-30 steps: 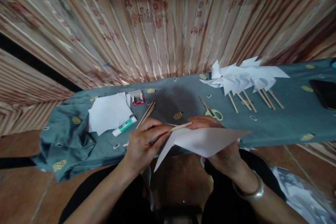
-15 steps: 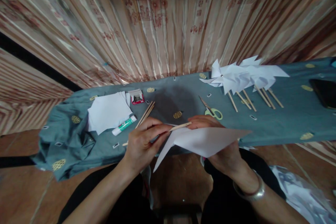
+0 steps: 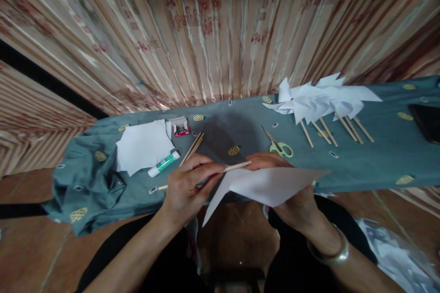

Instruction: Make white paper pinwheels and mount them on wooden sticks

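Observation:
My left hand grips a thin wooden stick that points right toward my right hand. A folded white paper piece is held in my right hand, whose fingertips meet the stick's tip at the paper's upper edge. Both hands hover at the near edge of a low table draped in a teal cloth. A silver bangle sits on my right wrist.
On the cloth lie a stack of white paper squares, a glue stick, a small red box of pins, spare sticks, green-handled scissors and several finished white pinwheels. A dark object is at the far right. A striped curtain hangs behind.
The view has shifted very slightly. My hands, the stick and the paper keep the same pose.

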The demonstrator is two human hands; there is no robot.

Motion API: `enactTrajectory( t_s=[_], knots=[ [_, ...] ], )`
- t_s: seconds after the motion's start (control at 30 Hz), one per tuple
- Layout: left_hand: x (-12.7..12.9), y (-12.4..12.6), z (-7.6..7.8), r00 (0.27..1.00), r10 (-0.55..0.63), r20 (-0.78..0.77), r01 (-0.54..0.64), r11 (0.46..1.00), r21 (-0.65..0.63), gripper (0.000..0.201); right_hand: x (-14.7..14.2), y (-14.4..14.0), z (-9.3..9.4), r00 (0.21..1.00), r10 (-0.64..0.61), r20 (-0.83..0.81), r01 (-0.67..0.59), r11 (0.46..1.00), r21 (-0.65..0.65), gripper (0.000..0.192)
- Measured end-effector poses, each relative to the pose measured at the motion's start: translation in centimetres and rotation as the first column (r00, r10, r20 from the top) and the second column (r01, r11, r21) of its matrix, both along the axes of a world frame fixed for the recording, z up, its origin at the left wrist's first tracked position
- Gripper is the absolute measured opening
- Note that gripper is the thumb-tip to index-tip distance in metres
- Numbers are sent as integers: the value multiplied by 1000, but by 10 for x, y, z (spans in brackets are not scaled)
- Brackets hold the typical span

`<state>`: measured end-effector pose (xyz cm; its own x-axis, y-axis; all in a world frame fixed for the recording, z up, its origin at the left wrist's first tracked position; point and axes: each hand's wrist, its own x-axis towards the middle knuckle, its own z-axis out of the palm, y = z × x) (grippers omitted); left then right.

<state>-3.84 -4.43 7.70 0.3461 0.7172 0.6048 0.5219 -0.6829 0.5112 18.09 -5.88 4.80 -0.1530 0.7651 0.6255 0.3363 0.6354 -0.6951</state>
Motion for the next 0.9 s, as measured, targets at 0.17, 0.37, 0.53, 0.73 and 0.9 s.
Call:
enactTrajectory(
  t_s=[0.17,0.37,0.53,0.73,0.9],
  knots=[
    [2,-1,3,1000,-4,5,4,1000,17,15,-4,0,-1,999,-32,-42,31,999,-32,18],
    [6,-5,8,1000,-8,-19,9,999,41,14,-8,-4,1,980,-84,-183,58,988,-145,21],
    [7,-4,6,1000,-19,15,18,1000,20,12,-11,-4,3,965,-75,-252,14,972,-234,21],
    [5,-3,6,998,-28,48,30,999,-36,12,-11,-4,2,958,-64,-279,-21,956,-291,19],
    [4,-2,5,991,-31,128,46,993,-113,13,-7,-3,1,976,-38,-216,-22,963,-269,21]
  ],
)
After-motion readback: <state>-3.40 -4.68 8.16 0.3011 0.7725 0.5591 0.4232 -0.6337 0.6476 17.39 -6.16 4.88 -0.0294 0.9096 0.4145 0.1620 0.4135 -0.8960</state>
